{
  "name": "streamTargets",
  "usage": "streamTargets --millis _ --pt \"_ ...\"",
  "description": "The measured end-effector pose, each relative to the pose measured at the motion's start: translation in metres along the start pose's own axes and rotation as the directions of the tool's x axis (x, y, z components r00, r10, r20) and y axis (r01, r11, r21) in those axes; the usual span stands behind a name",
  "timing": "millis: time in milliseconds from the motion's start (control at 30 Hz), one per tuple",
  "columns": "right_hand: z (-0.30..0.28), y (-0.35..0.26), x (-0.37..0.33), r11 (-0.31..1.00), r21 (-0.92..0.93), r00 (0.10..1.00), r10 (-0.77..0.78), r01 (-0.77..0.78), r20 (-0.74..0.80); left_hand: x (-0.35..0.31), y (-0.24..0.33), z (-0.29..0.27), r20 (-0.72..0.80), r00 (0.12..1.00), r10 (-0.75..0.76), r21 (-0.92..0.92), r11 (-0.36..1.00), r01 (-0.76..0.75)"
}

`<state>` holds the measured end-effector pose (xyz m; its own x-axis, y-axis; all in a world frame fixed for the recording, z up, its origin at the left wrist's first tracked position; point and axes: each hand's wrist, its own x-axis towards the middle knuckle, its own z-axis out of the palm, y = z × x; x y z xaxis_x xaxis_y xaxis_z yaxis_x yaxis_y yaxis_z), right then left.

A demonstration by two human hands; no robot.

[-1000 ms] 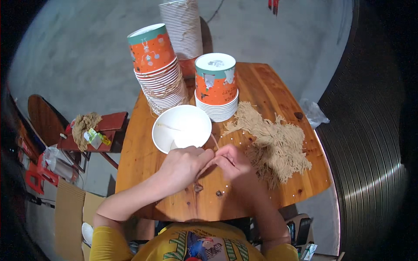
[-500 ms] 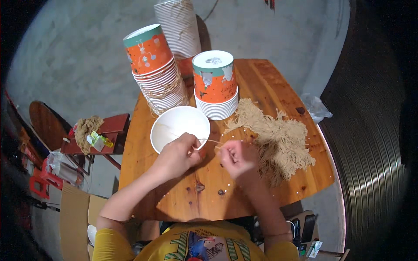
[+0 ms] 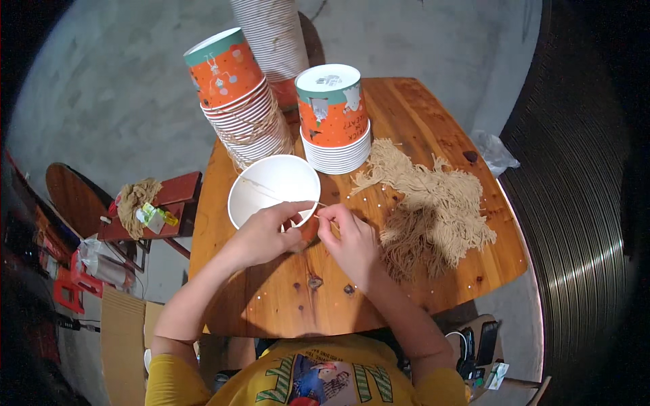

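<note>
**My hands at the rim of a paper cup on a wooden table**

I look down at a wooden table, my forearms coming in from the near edge. My left hand is curled around the near rim of a white paper cup that stands open side up toward the left of the table. Its fingers are closed on the rim. My right hand sits just beside it, fingertips pinched narrowly on a thin piece of tan string right at the cup's edge. Another fine strand crosses the inside of the cup.

To the right of my hands lies a loose heap of tan strings, spreading toward the table's right side. At the far side stand two stacks of paper cups turned upside down, orange with green bands; the left stack leans and has string wound around its lower part. Behind them rises a taller stack of plain ribbed cups.

Off the table to the left, a small red stool carries another bundle of string. Below is a grey concrete floor.
</note>
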<state>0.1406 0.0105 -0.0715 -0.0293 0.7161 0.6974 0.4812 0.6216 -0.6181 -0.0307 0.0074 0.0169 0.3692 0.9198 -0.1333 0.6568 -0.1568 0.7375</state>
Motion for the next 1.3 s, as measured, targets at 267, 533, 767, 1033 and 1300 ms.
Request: streamTargets --millis 267,533,767,1033,1300 --pt "0.004 -0.012 0.005 0.999 -0.016 0.998 0.043 -0.042 0.037 -0.001 -0.007 -0.004 0.024 1.0 -0.009 -0.049 0.999 0.01" --pt "0.015 0.003 -0.004 0.997 -0.076 0.999 -0.022 0.02 -0.031 0.019 -0.012 -0.01 0.119 0.993 -0.009 -0.214 0.976 0.035" --pt "0.012 -0.006 0.0 1.0 -0.026 0.999 -0.004 0.003 -0.038 0.039 -0.027 -0.01 0.072 0.997 0.015 -0.208 0.978 0.001" --pt "-0.017 0.005 0.017 0.988 0.148 0.957 -0.089 0.049 0.276 0.036 -0.022 -0.013 -0.072 0.997 -0.032 -0.64 0.768 -0.022" --pt "-0.028 0.003 0.046 0.936 0.35 0.946 -0.084 -0.032 0.312 0.044 -0.013 -0.001 -0.014 1.0 0.017 -0.61 0.792 -0.021"
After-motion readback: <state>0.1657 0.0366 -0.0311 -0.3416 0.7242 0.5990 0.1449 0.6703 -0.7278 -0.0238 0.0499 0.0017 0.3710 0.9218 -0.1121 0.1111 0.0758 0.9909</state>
